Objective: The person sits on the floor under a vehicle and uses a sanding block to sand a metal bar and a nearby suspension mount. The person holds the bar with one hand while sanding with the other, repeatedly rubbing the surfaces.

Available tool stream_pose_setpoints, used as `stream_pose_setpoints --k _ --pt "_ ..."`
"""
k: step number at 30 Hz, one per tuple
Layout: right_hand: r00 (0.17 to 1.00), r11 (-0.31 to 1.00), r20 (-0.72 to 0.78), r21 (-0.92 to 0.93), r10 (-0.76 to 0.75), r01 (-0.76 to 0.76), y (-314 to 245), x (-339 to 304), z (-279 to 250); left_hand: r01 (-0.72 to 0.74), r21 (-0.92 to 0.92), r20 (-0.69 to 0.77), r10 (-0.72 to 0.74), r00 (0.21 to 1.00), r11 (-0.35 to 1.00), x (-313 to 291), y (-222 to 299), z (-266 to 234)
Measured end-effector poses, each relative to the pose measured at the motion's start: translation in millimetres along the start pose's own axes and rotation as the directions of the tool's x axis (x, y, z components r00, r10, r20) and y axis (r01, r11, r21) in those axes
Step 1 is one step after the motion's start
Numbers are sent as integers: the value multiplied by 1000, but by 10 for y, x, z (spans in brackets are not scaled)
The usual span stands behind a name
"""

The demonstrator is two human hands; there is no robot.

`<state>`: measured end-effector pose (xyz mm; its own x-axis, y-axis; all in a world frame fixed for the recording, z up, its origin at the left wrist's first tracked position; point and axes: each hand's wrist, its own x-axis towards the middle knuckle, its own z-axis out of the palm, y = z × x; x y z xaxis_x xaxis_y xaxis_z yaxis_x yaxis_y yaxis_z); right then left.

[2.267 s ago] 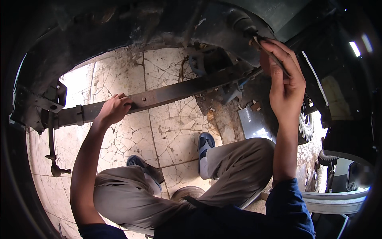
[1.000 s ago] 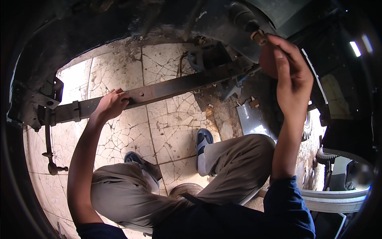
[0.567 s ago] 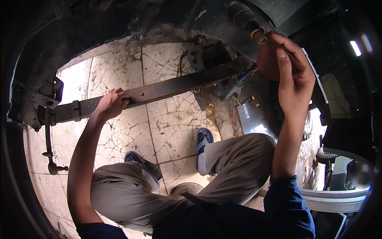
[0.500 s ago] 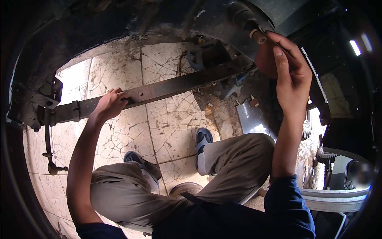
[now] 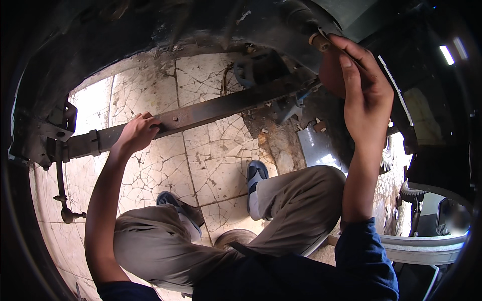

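My left hand (image 5: 138, 132) rests on a long, dark metal beam (image 5: 196, 114), its fingers curled over the beam. At the upper right, my right hand (image 5: 369, 88) is raised beside a short, brownish cylindrical fitting (image 5: 321, 42) that sticks out of the dark metal body. Between its thumb and fingers is a bent, reddish-brown sheet that looks like sandpaper (image 5: 332, 75). The sheet's upper edge lies close against the fitting; part of it is hidden behind my fingers.
A dark, curved metal panel (image 5: 125, 35) arches over the far side. A bracket (image 5: 63, 120) and a hanging rod (image 5: 61, 180) are at the left. Below lies a cracked tile floor (image 5: 221, 165). A grey flat plate (image 5: 319, 145) and a pale rim (image 5: 422, 248) are at the right.
My right hand has shifted slightly up and left with the sandpaper, along the fitting. My left hand stays on the beam.
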<state>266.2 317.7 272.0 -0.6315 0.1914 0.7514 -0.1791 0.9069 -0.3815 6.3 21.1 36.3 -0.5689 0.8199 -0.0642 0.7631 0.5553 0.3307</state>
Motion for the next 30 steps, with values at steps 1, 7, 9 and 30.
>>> stream_pose_setpoints --k 1,7,9,30 --pt "1000 1000 4 -5 8 -8 -19 1 -19 -6 -4 -3 6 1000 1000 -9 -3 5" --pt "999 999 11 0 43 -43 -55 -6 -28 -29 4 -9 29 1000 1000 -9 -30 26" --pt "999 999 13 12 35 -35 -106 -21 -67 -29 8 -6 29 1000 1000 -2 -31 27" --pt "990 969 143 -243 -7 42 -175 25 -131 10 18 7 -10 1000 1000 -26 20 0"
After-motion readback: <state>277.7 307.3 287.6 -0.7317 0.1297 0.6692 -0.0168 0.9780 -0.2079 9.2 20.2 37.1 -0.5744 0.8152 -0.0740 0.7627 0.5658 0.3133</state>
